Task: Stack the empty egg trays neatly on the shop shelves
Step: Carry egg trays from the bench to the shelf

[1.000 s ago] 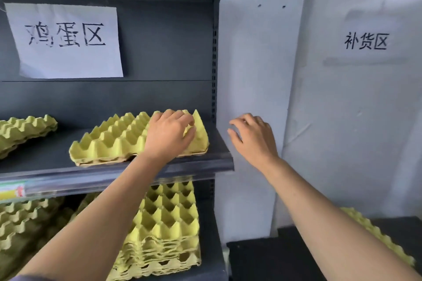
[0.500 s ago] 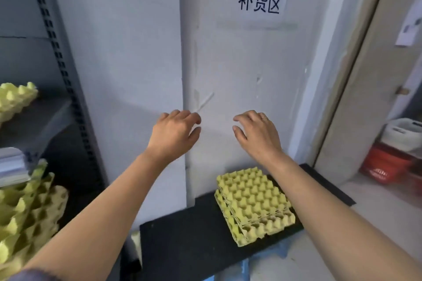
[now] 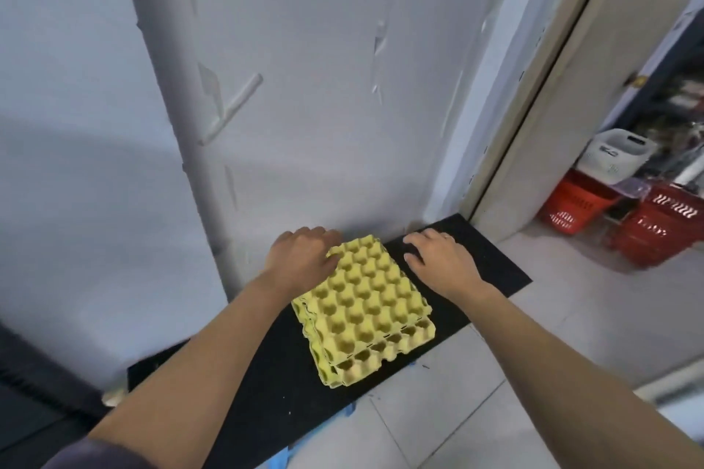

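Observation:
A small stack of yellow egg trays (image 3: 364,306) lies on a black mat (image 3: 491,270) on the floor by the white wall. My left hand (image 3: 303,257) hangs at the stack's far left corner, fingers loosely curved, thumb touching the top tray's edge. My right hand (image 3: 438,259) hovers just right of the stack over the mat, fingers spread, holding nothing. The shop shelves are out of view.
A white wall (image 3: 304,88) rises right behind the mat. A door frame (image 3: 533,118) stands to the right, with red shopping baskets (image 3: 647,225) and a white bag (image 3: 617,156) beyond it. Pale floor tiles (image 3: 457,411) lie in front.
The view has swung from the shelf down to the floor stack. Both hands have dropped from in front of the wall to either side of the top tray.

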